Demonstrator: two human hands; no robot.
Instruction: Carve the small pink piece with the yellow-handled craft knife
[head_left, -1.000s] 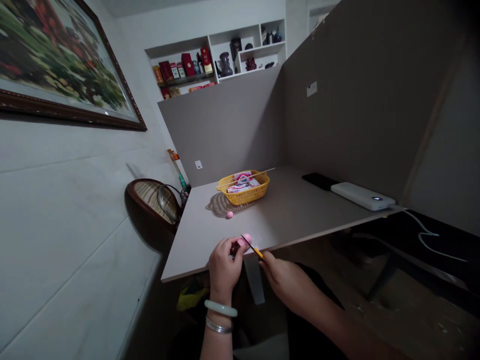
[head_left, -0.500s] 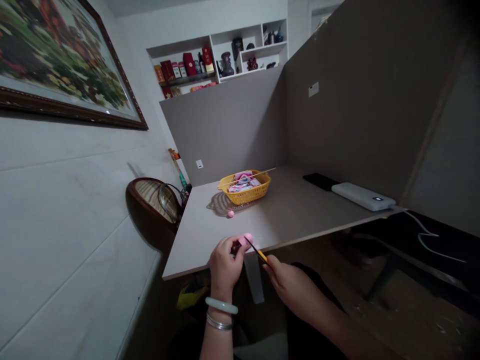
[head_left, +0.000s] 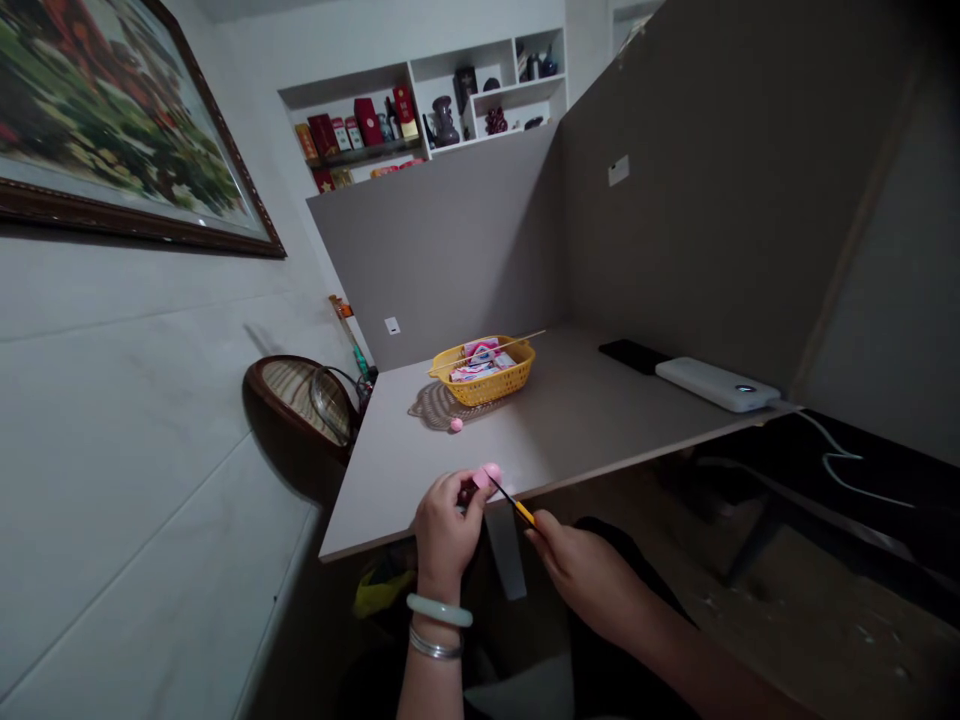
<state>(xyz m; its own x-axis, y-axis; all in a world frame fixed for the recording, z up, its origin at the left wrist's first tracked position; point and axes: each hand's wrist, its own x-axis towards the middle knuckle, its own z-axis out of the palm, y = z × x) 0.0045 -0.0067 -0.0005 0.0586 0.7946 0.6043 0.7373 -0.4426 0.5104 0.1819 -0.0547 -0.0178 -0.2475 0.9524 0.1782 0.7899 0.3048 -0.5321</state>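
Note:
My left hand [head_left: 446, 530] is closed around a small pink piece [head_left: 486, 476], with something dark red showing at its fingertips. My right hand [head_left: 585, 580] pinches a thin tool with a yellow handle [head_left: 524, 514], probably a crochet hook. Its black tip reaches the pink piece. Both hands are just past the near edge of the grey table [head_left: 397, 470]. Farther off, a small pink ball [head_left: 456, 425] lies beside a yellow plastic basket [head_left: 484, 385]. The basket holds packets and a long thin stick.
A white power bank [head_left: 716, 385] and a black phone [head_left: 634, 356] lie along the right partition [head_left: 712, 200]. A white cable hangs off the table's right edge. A grey panel stands behind the table, with shelves of boxes and ornaments above. A round brown-rimmed object stands at the left.
The whole view has shifted slightly up and left. The pink piece sits slightly farther left against the tool's tip. My hands otherwise look nearly unchanged.

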